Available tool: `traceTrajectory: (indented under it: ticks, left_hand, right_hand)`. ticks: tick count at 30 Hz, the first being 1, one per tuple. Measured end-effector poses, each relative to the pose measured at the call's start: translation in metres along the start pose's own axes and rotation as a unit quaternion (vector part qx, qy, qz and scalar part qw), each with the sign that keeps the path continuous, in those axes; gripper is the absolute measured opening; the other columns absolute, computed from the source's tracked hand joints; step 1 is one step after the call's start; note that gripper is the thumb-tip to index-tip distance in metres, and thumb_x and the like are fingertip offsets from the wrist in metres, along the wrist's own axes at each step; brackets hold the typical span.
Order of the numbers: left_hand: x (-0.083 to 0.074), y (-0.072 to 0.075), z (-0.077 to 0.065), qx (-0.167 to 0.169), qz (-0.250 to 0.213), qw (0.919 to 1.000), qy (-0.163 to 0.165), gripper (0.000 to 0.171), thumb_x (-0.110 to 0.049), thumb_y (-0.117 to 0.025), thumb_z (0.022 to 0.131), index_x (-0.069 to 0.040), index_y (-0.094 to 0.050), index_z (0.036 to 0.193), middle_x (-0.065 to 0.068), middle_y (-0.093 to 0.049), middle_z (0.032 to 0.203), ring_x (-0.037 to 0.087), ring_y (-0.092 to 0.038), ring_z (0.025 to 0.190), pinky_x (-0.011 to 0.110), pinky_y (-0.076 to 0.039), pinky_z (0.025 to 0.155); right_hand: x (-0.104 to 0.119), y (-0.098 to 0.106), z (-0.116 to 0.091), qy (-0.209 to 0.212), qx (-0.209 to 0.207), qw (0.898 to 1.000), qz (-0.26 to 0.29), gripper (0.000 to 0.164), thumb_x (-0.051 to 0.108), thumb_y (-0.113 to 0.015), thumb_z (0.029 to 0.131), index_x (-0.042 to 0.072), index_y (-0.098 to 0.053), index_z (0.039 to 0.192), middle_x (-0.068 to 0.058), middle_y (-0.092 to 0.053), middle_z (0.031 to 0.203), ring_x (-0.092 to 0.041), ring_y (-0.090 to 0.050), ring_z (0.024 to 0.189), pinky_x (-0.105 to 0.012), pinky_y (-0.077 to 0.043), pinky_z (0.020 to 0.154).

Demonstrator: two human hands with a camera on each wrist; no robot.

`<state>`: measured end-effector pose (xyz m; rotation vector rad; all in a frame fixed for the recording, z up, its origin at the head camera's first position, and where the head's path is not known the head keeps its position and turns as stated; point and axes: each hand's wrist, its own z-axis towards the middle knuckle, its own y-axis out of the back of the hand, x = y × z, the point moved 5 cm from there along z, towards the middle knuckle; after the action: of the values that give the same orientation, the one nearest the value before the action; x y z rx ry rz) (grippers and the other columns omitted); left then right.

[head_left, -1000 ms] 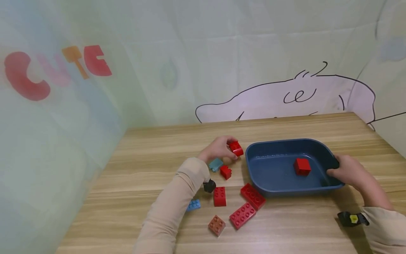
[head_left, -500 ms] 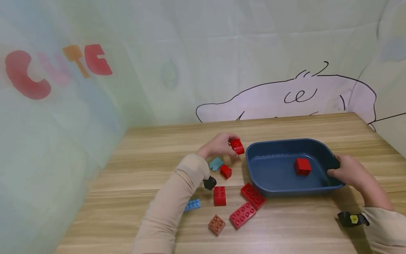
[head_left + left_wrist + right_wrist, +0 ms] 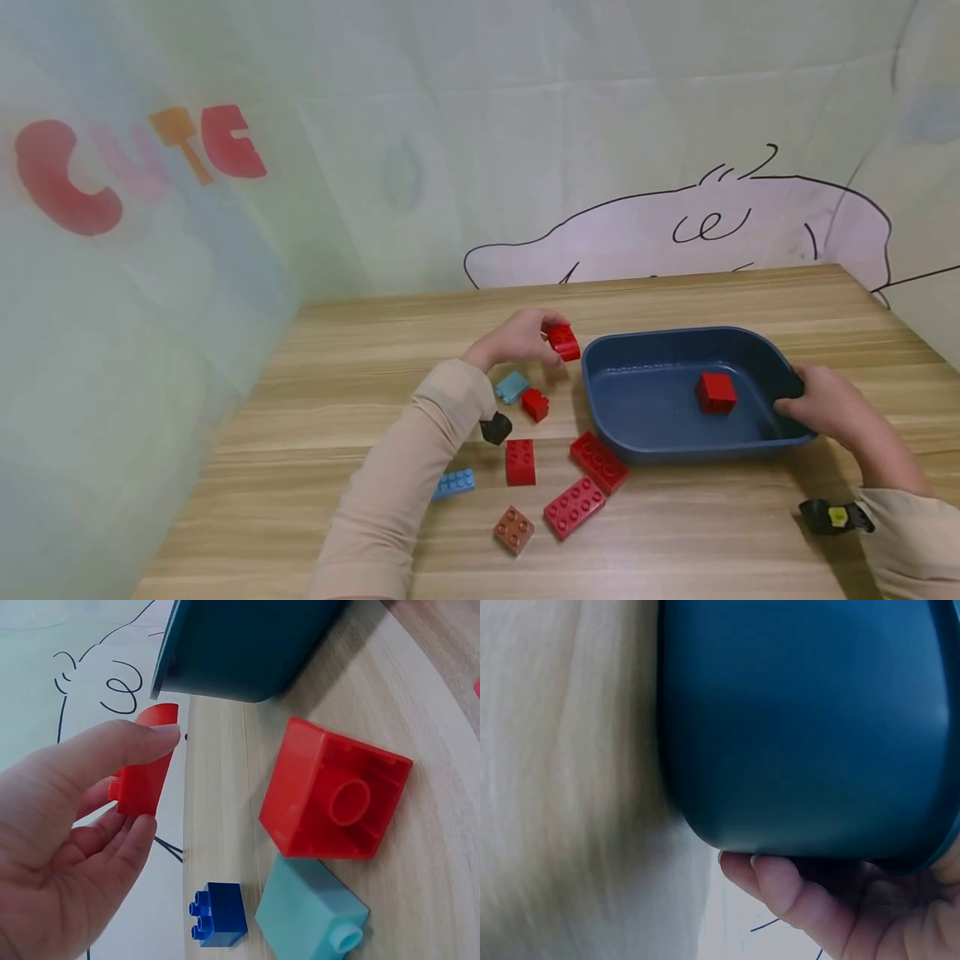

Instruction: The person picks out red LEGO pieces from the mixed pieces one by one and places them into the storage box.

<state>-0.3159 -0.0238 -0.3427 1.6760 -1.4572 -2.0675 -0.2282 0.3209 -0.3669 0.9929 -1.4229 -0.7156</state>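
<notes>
"While the left hand [image 3: 517,340] pinches a glossy red brick [image 3: 563,342] between thumb and fingertips, where exactly is that brick?"

"Raised just beside the left rim of the blue tray [image 3: 637,417]. It's studded on one face, curved on another."

"And the right hand [image 3: 832,404]?"

"Gripping the tray's right end, thumb inside, fingers outside. The tray is smooth and round-cornered, with a red block [image 3: 716,393] on its floor."

"Anything in the way?"

"The tray's wall stands between the pinched brick and that block. A teal brick [image 3: 512,387] and a small red brick [image 3: 536,405] lie close together on the wood-grained table [image 3: 360,350]. Nearer lie two long red bricks [image 3: 574,508], a square brown brick [image 3: 513,531] with four studs, and a light-blue brick [image 3: 455,484], partly covered by the left sleeve [image 3: 397,492]."
</notes>
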Motion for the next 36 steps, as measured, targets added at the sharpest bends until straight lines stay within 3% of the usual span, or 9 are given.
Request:
traceTrajectory:
  ticks: [9, 23, 36]
  left_hand:
    - [-0.003, 0.000, 0.002, -0.001, -0.007, 1.0000, -0.007, 0.057, -0.004, -0.073, 0.075, 0.003, -0.051, 0.127, 0.010, -0.058, 0.110, 0.021, -0.053, 0.095, 0.021, -0.048, 0.076]
    - [-0.012, 0.010, 0.000, -0.001, 0.022, 0.9996, -0.015, 0.056, -0.005, -0.074, 0.075, 0.000, -0.052, 0.127, 0.011, -0.058, 0.111, 0.022, -0.054, 0.096, 0.021, -0.048, 0.077]
    - [-0.023, 0.009, 0.006, 0.003, 0.000, 0.9997, -0.023, 0.057, -0.008, -0.072, 0.077, 0.001, -0.050, 0.129, 0.010, -0.058, 0.111, 0.021, -0.054, 0.094, 0.021, -0.049, 0.075]
  right_hand:
    - [0.001, 0.000, 0.000, -0.009, 0.011, 1.000, 0.006, 0.054, 0.006, -0.062, 0.077, -0.030, -0.040, 0.112, -0.042, -0.053, 0.102, -0.046, -0.055, 0.087, -0.057, -0.045, 0.074]
    - [0.001, -0.001, -0.001, -0.007, 0.010, 1.000, 0.005, 0.055, 0.006, -0.063, 0.078, -0.030, -0.039, 0.113, -0.042, -0.052, 0.102, -0.046, -0.055, 0.087, -0.057, -0.045, 0.075]
    - [0.000, 0.000, 0.000, -0.001, 0.005, 1.000, 0.003, 0.052, 0.006, -0.063, 0.077, -0.029, -0.043, 0.109, -0.040, -0.055, 0.097, -0.042, -0.057, 0.082, -0.055, -0.046, 0.073]
